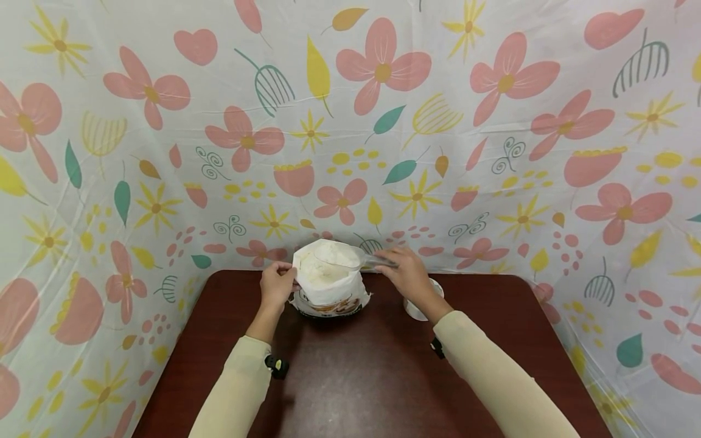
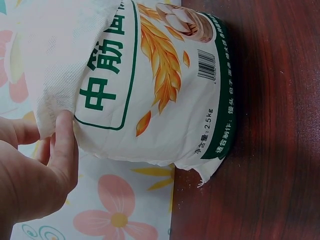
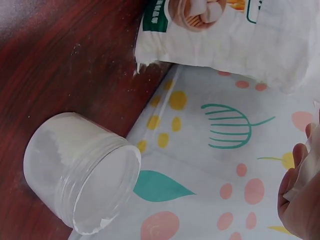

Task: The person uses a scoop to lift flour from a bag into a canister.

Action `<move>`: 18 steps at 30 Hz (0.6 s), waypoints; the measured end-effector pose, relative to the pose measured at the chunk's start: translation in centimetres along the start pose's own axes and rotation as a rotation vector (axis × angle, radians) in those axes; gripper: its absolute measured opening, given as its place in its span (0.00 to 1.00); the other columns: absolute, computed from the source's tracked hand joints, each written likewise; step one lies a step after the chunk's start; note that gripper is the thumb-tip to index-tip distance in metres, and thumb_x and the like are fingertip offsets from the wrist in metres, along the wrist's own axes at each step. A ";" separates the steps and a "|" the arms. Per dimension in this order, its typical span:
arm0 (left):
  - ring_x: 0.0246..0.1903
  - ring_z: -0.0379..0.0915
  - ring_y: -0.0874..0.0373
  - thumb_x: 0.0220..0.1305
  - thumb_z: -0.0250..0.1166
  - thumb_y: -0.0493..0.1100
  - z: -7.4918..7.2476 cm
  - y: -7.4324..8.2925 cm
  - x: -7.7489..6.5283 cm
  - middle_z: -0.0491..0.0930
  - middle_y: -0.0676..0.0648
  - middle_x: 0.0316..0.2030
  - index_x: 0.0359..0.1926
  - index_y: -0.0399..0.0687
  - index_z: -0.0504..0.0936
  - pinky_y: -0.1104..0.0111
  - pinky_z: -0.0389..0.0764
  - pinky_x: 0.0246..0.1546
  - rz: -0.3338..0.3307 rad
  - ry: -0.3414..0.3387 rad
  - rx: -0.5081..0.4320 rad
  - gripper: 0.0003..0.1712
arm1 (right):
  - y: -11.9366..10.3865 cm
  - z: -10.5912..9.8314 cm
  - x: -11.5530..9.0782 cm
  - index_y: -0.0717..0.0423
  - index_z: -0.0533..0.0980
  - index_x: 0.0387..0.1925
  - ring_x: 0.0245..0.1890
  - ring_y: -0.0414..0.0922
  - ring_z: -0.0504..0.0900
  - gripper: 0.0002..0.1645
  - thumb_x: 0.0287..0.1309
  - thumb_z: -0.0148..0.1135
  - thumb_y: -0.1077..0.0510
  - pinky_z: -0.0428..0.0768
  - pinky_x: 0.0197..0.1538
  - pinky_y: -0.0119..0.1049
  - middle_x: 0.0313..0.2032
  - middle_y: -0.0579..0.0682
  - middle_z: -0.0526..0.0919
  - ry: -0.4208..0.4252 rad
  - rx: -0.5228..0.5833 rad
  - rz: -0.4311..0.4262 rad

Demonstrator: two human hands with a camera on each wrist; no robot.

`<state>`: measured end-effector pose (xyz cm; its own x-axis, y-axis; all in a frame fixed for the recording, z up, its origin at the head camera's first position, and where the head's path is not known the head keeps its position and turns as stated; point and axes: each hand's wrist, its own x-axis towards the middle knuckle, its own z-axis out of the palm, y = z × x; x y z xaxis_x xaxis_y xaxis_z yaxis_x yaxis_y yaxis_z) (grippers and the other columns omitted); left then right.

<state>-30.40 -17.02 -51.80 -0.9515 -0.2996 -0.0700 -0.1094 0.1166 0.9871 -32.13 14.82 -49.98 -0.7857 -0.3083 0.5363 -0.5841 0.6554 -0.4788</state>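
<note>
An open white flour bag (image 1: 328, 294), printed with wheat and bread, stands at the back of the table with its top folded outward. My left hand (image 1: 278, 285) pinches the left edge of its rim. In the left wrist view, the thumb and fingers (image 2: 64, 145) grip the bag's woven edge. My right hand (image 1: 408, 274) holds a clear scoop (image 1: 353, 260) by its handle, over the bag's mouth; white flour (image 1: 327, 252) shows there. Only part of the right hand (image 3: 305, 200) appears in the right wrist view. Below that hand stands a clear jar (image 3: 47, 165) without a lid, holding white powder.
The dark red-brown table (image 1: 350, 377) carries the bag and jar near its back edge. Specks of white powder (image 3: 76, 49) lie on the wood. A flower-printed sheet (image 1: 339, 152) hangs close behind the table and along its sides.
</note>
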 end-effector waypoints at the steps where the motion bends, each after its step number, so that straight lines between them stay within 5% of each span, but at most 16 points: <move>1: 0.22 0.81 0.59 0.72 0.62 0.37 0.0 0.0 0.0 0.77 0.41 0.36 0.50 0.33 0.80 0.44 0.91 0.45 -0.001 0.001 0.000 0.11 | 0.0 0.0 0.0 0.49 0.87 0.52 0.45 0.52 0.82 0.22 0.54 0.79 0.59 0.85 0.47 0.47 0.45 0.50 0.88 0.001 -0.003 0.000; 18: 0.23 0.82 0.59 0.72 0.62 0.37 0.0 0.2 -0.2 0.77 0.41 0.36 0.51 0.33 0.81 0.43 0.90 0.46 0.003 0.006 0.015 0.12 | 0.0 -1.6 -0.4 0.48 0.85 0.56 0.55 0.53 0.81 0.21 0.60 0.74 0.55 0.86 0.53 0.52 0.53 0.51 0.87 -0.042 0.001 0.057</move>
<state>-30.26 -16.94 -51.61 -0.9502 -0.3046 -0.0657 -0.1103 0.1314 0.9852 -31.51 16.01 -49.08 -0.8255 -0.2996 0.4783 -0.5384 0.6722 -0.5081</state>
